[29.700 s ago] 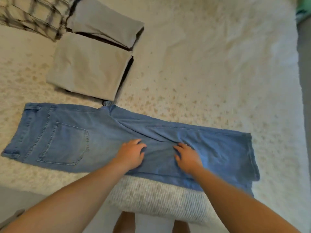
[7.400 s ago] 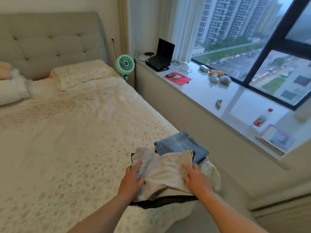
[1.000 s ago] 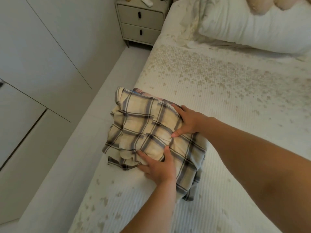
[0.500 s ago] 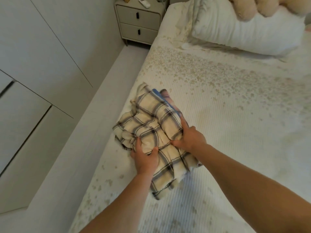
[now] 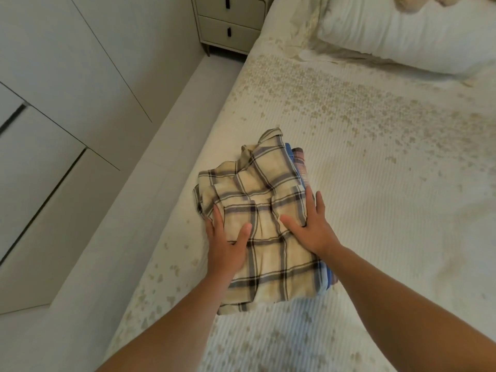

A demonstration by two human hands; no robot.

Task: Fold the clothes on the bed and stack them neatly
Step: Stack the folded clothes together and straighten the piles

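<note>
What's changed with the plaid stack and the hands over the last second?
Both hands have let go: the left hand and right hand, which were gripping the plaid shirt, now lie flat with straight fingers on it. The stack has come down onto the bed and looks flatter. The shirt stays on top, blue edges showing beneath.

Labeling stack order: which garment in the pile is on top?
The cream plaid shirt, under both hands. The blue garment and pinkish one only peek out beneath its right edge.
</note>
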